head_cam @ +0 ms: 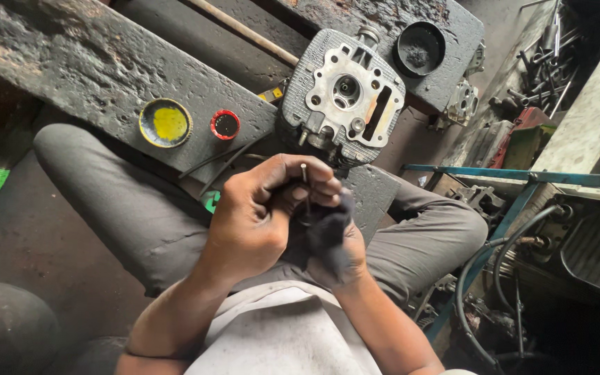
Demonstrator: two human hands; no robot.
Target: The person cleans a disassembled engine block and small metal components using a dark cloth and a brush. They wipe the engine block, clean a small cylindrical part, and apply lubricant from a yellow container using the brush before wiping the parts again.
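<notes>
Head view, frame centre: I see my left hand pinching a thin pin, my right hand clamped on a dark rag, below the cylinder head.

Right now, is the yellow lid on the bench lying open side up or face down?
Open side up: the yellow lid shows its raised dark rim around a recessed yellow inside, flat on the bench beside the small red cap.

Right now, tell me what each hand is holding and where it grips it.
The left hand pinches a thin metal stem near its top end. The right hand holds a dark rag, bunched around the stem's lower part.
</notes>
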